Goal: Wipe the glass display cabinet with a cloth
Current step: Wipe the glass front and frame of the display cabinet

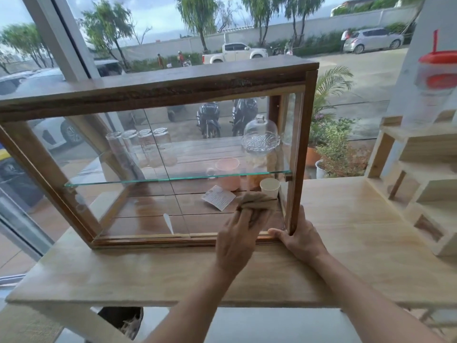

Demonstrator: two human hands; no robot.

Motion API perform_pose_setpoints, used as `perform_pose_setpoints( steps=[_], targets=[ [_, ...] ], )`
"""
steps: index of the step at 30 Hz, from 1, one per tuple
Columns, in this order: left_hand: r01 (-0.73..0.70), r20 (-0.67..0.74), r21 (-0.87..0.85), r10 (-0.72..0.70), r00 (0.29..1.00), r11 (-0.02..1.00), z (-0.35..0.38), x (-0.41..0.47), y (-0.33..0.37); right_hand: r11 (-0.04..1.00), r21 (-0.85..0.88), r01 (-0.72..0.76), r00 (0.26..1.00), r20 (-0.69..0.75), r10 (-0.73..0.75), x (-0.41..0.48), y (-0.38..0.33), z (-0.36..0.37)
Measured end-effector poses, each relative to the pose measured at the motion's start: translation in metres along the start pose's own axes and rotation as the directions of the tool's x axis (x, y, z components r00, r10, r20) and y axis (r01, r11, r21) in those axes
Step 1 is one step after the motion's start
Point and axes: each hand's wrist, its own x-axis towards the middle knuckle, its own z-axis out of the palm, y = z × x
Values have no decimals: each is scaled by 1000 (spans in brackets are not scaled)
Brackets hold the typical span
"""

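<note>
A wooden-framed glass display cabinet (158, 91) stands on a light wooden table (148, 273). My left hand (236, 240) presses a crumpled beige cloth (257, 203) against the lower right part of the front glass. At the cabinet's bottom right corner, my right hand (300, 240) grips the corner post, thumb lying on the bottom rail. Inside, a glass shelf (123, 181) carries several upturned glasses (142, 147) and a glass dome (261, 134).
A pink mug (227, 173), a paper cup (269, 186) and a white card (218, 197) sit on the cabinet floor. A stepped wooden rack (425, 174) holding a red-lidded plastic cup (435, 80) stands at the right. A large window lies behind the cabinet.
</note>
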Motion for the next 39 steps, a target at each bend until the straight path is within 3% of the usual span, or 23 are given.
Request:
perform_pose_setpoints(
  steps=[1,2,5,8,12,14,16,18,23,25,28,31,33,36,39],
  targets=[
    [-127,-38,38,128,991,991,3,16,1,1000,-6,0,1000,4,0,0,0,1],
    [-111,-121,87,121,985,990,-4,42,-6,1000,-9,-1,1000,5,1,-1,0,0],
    [121,-345,144,-65,937,982,-42,87,-44,1000,-6,0,1000,-7,-1,1,0,0],
    [239,-286,106,-201,937,965,-41,50,-53,1000,-5,4,1000,-14,-5,0,2,1],
    [32,-108,166,-14,994,986,-5,44,3,1000,-10,-7,1000,-9,7,1,3,3],
    [9,-179,174,22,984,985,-24,86,-7,1000,-20,-11,1000,-6,11,1,2,1],
    [106,-311,162,-51,949,981,-48,104,-37,1000,-22,-3,1000,0,3,2,3,0],
    [224,-341,141,-165,925,964,-55,83,-54,1000,-28,1,1000,3,-1,1,4,1],
    [237,-31,20,-236,971,971,-24,9,-29,1000,-15,-22,1000,10,22,0,2,3],
    [267,-19,-32,-268,963,963,-30,6,-32,998,-33,-45,999,-17,44,-2,0,2],
    [292,-117,-44,-295,948,955,-46,2,-50,974,-193,-118,990,-99,101,-13,-7,6],
    [275,-187,-93,-289,939,957,-60,-6,-66,835,-509,-208,960,-271,75,-34,-21,12],
    [236,-245,-125,-260,934,964,-71,-12,-75,745,-617,-254,937,-347,33,-49,-39,13],
    [190,-304,-141,-225,926,972,-87,-24,-92,787,-596,-161,961,-276,-12,-64,-59,25],
    [178,-318,-121,-208,925,977,-103,-39,-116,915,-384,123,986,-55,-155,-68,-77,56]
  ],
)
